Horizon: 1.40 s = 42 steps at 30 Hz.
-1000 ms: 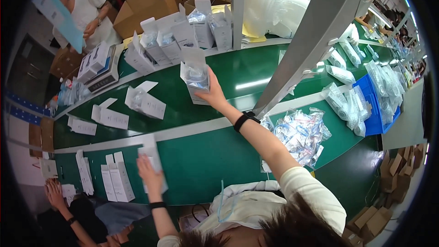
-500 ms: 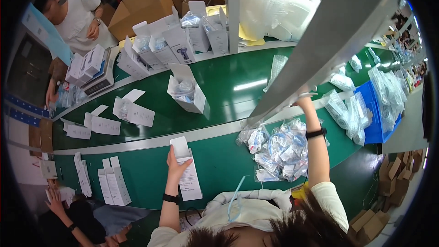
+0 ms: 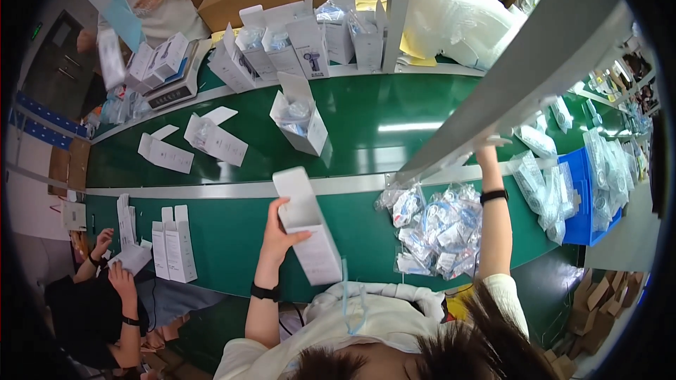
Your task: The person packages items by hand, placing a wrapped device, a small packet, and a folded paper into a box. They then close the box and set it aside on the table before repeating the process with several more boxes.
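My left hand grips an open white carton with its flap up, tilted over the green table in front of me. Its thumb lies across the carton's front and the fingers wrap round the left side. My right hand reaches out over the far conveyor belt and is partly covered by the grey metal post; what its fingers hold, if anything, is hidden. Below that forearm lies a pile of clear bags with white and blue parts. Bubble-wrapped items lie to the right of it.
Open filled cartons stand on the green belt, one near its middle. More cartons line the far ledge. A blue bin sits at right. Left, a co-worker handles a white carton beside upright cartons; another person stands far left.
My left hand has raised and tilted the carton, so its open top shows. A bubble-wrapped piece beside the post is out of sight. The left co-worker now has a carton in hand.
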Motion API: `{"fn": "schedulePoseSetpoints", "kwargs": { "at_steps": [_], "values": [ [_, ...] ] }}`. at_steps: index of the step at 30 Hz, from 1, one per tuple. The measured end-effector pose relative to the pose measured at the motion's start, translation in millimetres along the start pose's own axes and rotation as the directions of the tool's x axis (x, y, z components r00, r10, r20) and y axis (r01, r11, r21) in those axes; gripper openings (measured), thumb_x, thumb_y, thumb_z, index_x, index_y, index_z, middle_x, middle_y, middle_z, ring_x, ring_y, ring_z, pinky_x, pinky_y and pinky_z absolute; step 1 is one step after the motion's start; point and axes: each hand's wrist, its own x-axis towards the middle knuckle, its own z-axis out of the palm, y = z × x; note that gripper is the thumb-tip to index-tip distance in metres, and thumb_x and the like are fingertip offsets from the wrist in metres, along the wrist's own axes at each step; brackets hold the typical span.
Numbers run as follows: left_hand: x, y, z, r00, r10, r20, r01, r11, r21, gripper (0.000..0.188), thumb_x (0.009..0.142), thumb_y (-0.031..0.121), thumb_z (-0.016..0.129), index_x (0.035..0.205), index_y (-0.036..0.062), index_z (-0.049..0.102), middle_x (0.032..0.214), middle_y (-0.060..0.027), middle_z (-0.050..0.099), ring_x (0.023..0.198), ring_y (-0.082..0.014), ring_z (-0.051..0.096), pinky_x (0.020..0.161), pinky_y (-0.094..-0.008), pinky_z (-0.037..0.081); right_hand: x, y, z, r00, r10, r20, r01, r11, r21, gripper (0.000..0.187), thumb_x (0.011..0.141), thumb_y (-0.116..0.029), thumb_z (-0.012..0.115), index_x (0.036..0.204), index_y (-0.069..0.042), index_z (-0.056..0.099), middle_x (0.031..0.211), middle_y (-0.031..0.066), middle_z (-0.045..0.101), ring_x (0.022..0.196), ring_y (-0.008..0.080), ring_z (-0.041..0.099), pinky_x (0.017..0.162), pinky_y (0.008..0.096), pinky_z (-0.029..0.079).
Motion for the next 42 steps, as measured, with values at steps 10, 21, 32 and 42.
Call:
{"fn": "schedulePoseSetpoints", "kwargs": {
  "at_steps": [10, 21, 32, 42],
  "values": [
    [17.0, -15.8, 92.2, 0.74, 0.62, 0.259, -0.597, 0.43, 0.677, 0.062, 0.051, 0.009, 0.08, 0.1, 0.0085, 0.041, 0.126, -0.0184, 0.034, 0.111, -0.0366, 0.041, 0.09, -0.0398, 0.039, -172.5, -140.4, -9.8, 0.89, 0.293, -0.35, 0.116, 0.595, 0.795, 0.047, 0.086, -0.02, 0.039, 0.13, -0.008, 0.029, 0.124, 0.0071, 0.042, 0.108, 0.0203, 0.044, 0.091, 0.0342, 0.038],
    [-0.7, -61.8, 95.7, 0.795, 0.564, -0.222, -0.367, 0.739, 0.565, 0.074, 0.057, 0.012, 0.08, 0.105, 0.0041, 0.025, 0.129, -0.0206, 0.033, 0.107, -0.0321, 0.047, 0.088, -0.041, 0.04, -226.5, -176.8, 105.3, 0.782, -0.622, -0.034, 0.623, 0.782, 0.03, 0.049, 0.069, -0.008, 0.062, 0.115, -0.006, 0.046, 0.118, 0.0159, 0.04, 0.111, 0.0352, 0.037, 0.094, 0.0432, 0.03],
    [-39.0, -17.8, 77.2, 0.66, 0.742, 0.114, -0.592, 0.421, 0.688, 0.065, 0.054, 0.01, 0.079, 0.106, 0.0062, 0.039, 0.129, -0.0196, 0.033, 0.107, -0.0338, 0.047, 0.084, -0.0384, 0.042, -191.7, -33.1, 61.3, 0.942, -0.204, 0.268, 0.323, 0.773, -0.546, 0.035, 0.063, -0.014, 0.07, 0.095, -0.004, 0.058, 0.1, 0.0114, 0.055, 0.096, 0.0296, 0.048, 0.084, 0.0415, 0.038],
    [-29.7, 2.7, 68.1, 0.784, 0.619, -0.046, -0.403, 0.564, 0.721, 0.014, 0.06, 0.003, 0.072, 0.065, -0.0005, 0.058, 0.079, -0.0077, 0.057, 0.059, -0.0142, 0.048, 0.051, -0.0257, 0.036, -207.3, -116.0, 34.3, 0.916, -0.386, 0.109, 0.392, 0.919, -0.049, 0.027, 0.063, -0.005, 0.069, 0.088, -0.004, 0.058, 0.076, 0.0091, 0.057, 0.069, 0.0258, 0.056, 0.064, 0.0327, 0.047]
  ]
}}
